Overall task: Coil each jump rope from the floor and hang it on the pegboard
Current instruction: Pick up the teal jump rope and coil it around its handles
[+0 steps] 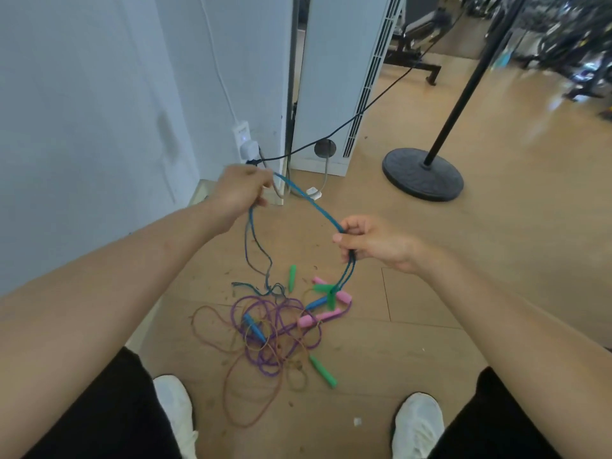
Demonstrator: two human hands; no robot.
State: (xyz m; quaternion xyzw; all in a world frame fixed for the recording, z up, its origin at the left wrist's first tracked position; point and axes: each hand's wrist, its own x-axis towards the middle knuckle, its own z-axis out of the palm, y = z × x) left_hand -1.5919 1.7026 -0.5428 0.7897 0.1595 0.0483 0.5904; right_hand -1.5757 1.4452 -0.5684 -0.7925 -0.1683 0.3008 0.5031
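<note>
A: Hand state?

B: Your left hand [241, 190] is clenched on the blue rope [311, 207], which comes out at the thumb side. Your right hand [374, 243] grasps the same rope, fingers curled round it.

A: Where does the rope run?

B: It spans in a sagging line from your left hand down to your right. Two strands drop below your right hand to a pair of green handles [328, 293] that hang low over the pile. I can't tell if they touch the floor [463, 260]. More strands fall from your left hand into the pile.

A: What's in the pile?

B: It's on the floor between your shoes [419, 422] and the wall [82, 127], near the floor's wall edge. There's a purple rope [261, 359] tangled with a brown rope [238, 402], and the brown loops reach closest to your left shoe. Pink handles [306, 321] lie on the right side of the tangle, with a blue handle [253, 327] in the middle. One loose green handle [323, 372] is on the side near you, another on the far side.

A: Anything around it?

B: A black stand base [422, 173] sits well apart on the right. A power strip [243, 140] is on the wall beyond your left hand.
</note>
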